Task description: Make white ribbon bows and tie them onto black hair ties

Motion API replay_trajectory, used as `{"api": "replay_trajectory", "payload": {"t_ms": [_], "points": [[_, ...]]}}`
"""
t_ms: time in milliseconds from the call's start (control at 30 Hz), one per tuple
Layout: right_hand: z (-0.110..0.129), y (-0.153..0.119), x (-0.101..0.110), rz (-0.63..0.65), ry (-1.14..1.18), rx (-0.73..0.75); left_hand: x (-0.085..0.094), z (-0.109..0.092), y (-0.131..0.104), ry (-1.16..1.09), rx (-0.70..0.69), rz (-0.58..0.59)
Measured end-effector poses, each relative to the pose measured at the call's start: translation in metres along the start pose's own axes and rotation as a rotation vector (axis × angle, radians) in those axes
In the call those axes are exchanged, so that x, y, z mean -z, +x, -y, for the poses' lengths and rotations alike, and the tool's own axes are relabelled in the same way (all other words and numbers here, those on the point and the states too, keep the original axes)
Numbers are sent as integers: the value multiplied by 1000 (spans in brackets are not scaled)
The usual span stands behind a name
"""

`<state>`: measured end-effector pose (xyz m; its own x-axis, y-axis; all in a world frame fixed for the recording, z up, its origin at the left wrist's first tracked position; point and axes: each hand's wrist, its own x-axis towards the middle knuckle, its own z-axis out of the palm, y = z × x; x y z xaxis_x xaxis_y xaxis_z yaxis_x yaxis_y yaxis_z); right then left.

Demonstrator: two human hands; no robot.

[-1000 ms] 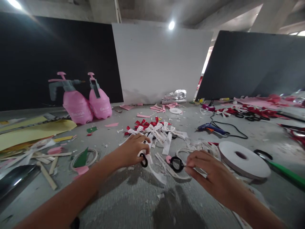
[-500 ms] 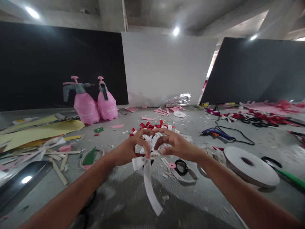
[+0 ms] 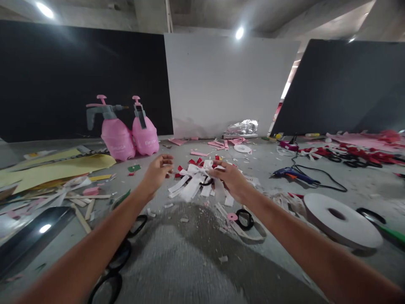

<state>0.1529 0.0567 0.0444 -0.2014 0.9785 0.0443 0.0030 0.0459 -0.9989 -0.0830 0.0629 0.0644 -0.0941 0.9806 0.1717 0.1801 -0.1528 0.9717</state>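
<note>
White ribbon bows [image 3: 190, 189] lie in a pile on the grey surface in front of me, with red ribbon pieces [image 3: 198, 161] behind them. My right hand [image 3: 226, 175] reaches to the right side of the pile, its fingers pinched at a white ribbon bow. Left of the pile, my left hand [image 3: 160, 171] is raised with its fingers curled but apart, and nothing shows between them. A black scissor handle partly shows among the white ribbons.
Pink spray bottles [image 3: 117, 139] stand at the back left. A blue glue gun [image 3: 294, 175] with a cable and a white ribbon roll [image 3: 343, 219] lie right. Black scissor handles [image 3: 120, 255] are by my left forearm; another black-handled pair [image 3: 245, 219] lies nearer the middle.
My left hand has let go of the white bow and moved left. My right hand has brought the bow away to the ribbon pile. The camera view has shifted slightly.
</note>
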Motion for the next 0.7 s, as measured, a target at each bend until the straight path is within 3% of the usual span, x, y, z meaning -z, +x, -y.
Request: {"api": "replay_trajectory", "payload": {"t_ms": [67, 133, 200, 267, 400, 500, 567, 700], "points": [[-7, 14, -6, -23, -216, -34, -2, 1, 6, -49, 16, -63], [-13, 21, -14, -28, -627, 6, -7, 1, 5, -76, 11, -81], [-13, 20, -19, -47, -1021, 81, -14, 2, 1, -61, -16, -100], [-7, 15, -16, -73, -1232, 118, -21, 5, -5, -4, -53, -90], [13, -5, 17, -22, -1284, 137, -39, 5, -21, 178, -128, 87], [15, -31, 46, 256, -1315, 136, -62, -2, -42, 379, -227, 279], [10, -50, 58, 382, -1382, 112, -78, -7, -60, 542, -306, 348], [7, -76, 66, 326, -1485, 159, -103, -13, -90, 705, -343, 406]]}}
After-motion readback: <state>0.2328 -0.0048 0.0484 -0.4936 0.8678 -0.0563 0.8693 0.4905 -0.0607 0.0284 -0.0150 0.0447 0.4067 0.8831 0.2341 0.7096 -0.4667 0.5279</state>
